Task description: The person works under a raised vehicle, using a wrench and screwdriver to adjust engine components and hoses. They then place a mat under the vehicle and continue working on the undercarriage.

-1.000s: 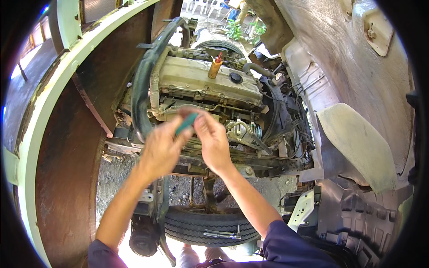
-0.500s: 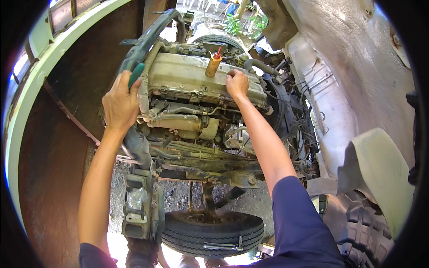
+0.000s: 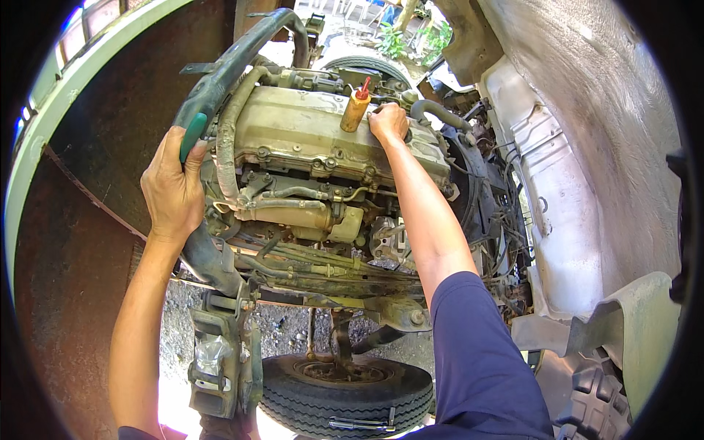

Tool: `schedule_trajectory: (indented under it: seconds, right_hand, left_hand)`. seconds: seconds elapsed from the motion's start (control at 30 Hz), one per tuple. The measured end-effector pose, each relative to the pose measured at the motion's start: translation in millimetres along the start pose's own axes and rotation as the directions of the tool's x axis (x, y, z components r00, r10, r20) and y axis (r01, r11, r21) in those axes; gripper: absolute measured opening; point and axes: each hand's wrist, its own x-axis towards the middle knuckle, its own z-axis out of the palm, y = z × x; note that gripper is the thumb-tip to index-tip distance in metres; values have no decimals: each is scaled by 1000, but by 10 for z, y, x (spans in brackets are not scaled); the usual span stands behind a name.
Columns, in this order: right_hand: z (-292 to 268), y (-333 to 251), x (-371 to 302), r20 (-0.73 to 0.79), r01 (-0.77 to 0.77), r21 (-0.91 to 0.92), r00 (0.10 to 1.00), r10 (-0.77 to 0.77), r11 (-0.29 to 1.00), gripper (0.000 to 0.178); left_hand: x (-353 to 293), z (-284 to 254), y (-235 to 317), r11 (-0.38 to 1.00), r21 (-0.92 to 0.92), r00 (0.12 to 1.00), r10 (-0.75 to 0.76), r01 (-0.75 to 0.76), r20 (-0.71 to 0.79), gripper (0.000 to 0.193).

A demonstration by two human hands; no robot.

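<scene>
My left hand is closed around a green handle, whose upper end sticks up past the thumb; the rest of the tool is hidden. That hand is beside the thick black bar left of the engine. My right hand is closed, knuckles up, at the top of the engine's dusty metal cover. Its fingertips are curled out of sight, so I cannot make out what they grip. Just left of it, an amber squeeze bottle with a red nozzle stands on the cover.
A tyre lies below the engine, with slim metal tools on its tread. Hoses and wires crowd the engine's right side, next to pale body panels. A rusty brown panel borders the left.
The view has shifted slightly. My left hand, with the green handle, sits farther left and lower from the engine cover. My right hand stays closed beside the bottle.
</scene>
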Motion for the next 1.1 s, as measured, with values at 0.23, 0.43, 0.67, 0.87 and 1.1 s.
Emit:
schedule_trajectory:
  seconds: [0.23, 0.43, 0.67, 0.87, 1.1]
  right_hand:
    - [-19, 0, 143, 31, -59, 58, 998, 57, 997, 19]
    - [-60, -28, 216, 86, -18, 26, 996, 15, 999, 18]
    - [-142, -194, 313, 114, -167, -96, 977, 178, 981, 32]
    - [-155, -238, 378, 181, -112, -132, 974, 135, 985, 33]
    - [-174, -235, 423, 248, -34, -113, 967, 62, 993, 39]
  left_hand:
    - [8, -7, 3, 1000, 16, 1000, 1, -1, 0, 32]
    - [-1, -8, 3, 1000, -1, 1000, 6, -6, -23, 32]
    - [6, -29, 6, 999, -5, 999, -31, 31, 19, 34]
    - [7, -36, 24, 1000, -8, 999, -28, 28, 17, 33]
    - [6, -29, 20, 999, -27, 1000, -18, 18, 8, 33]
